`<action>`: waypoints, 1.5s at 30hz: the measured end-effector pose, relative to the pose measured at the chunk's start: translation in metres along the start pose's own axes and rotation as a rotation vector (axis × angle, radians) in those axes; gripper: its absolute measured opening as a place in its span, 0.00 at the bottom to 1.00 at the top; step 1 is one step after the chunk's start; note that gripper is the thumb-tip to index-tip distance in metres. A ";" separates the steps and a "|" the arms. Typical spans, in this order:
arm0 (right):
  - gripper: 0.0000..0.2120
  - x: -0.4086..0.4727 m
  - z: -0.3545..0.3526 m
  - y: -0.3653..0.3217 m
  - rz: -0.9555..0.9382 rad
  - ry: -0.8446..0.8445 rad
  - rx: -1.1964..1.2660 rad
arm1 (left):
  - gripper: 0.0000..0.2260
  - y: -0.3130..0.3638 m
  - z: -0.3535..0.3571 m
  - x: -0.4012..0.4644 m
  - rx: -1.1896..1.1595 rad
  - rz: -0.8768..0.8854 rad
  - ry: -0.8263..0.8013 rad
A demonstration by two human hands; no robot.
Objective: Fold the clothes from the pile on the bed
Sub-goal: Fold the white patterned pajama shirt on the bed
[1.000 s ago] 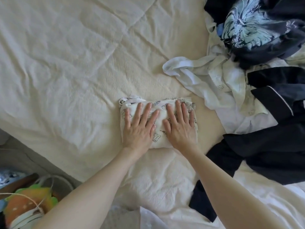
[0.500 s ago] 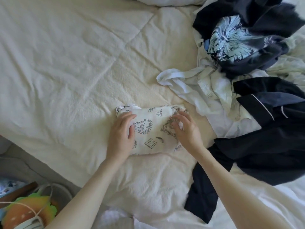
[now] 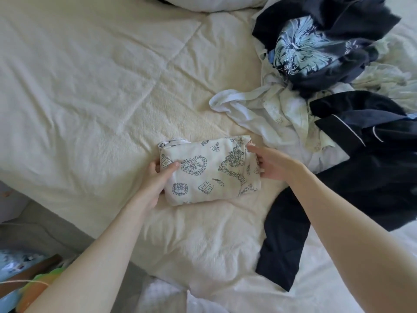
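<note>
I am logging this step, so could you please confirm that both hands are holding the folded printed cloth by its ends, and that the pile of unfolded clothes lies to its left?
Not quite: the head view shows the pile lying to its right. Both hands, left hand and right hand, do hold the folded printed cloth by its ends.

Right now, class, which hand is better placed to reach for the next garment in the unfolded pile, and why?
Probably the right hand: it sits at the folded printed garment's edge nearest the pile. The left hand grips the far edge.

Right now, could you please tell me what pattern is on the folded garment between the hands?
Cream-white with dark line drawings, hearts, books and leaves, on the folded garment, in the head view.
</note>
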State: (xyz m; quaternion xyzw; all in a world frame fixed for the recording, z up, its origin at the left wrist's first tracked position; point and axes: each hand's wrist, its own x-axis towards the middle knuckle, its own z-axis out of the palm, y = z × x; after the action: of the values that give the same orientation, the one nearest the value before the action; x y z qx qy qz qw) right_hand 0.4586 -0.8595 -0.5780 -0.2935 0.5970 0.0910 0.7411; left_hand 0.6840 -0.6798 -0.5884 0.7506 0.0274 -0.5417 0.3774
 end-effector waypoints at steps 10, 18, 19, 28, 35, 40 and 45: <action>0.07 -0.092 0.018 0.033 -0.050 0.054 0.000 | 0.21 0.014 -0.034 -0.091 0.064 0.179 -0.064; 0.08 -0.214 0.042 0.099 -0.210 -0.013 0.095 | 0.17 0.013 -0.068 -0.205 0.101 0.362 -0.093; 0.08 -0.230 0.043 0.109 -0.232 -0.008 0.113 | 0.18 0.010 -0.069 -0.219 0.113 0.383 -0.102; 0.07 -0.367 0.040 0.221 -0.354 0.171 0.346 | 0.17 -0.009 -0.046 -0.332 0.279 0.501 -0.310; 0.10 -0.423 0.032 0.322 -0.459 0.381 0.552 | 0.13 -0.035 0.002 -0.366 0.431 0.453 -0.569; 0.10 -0.452 0.033 0.397 -0.466 0.526 0.717 | 0.13 -0.066 0.050 -0.396 0.578 0.431 -0.746; 0.08 -0.491 0.022 0.475 -0.536 0.701 0.914 | 0.13 -0.100 0.110 -0.448 0.701 0.486 -0.927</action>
State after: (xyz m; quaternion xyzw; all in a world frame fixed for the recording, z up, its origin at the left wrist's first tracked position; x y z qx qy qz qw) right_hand 0.1133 -0.3564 -0.2698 -0.0994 0.6884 -0.4632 0.5493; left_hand 0.3676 -0.5090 -0.2821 0.5017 -0.4895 -0.6863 0.1941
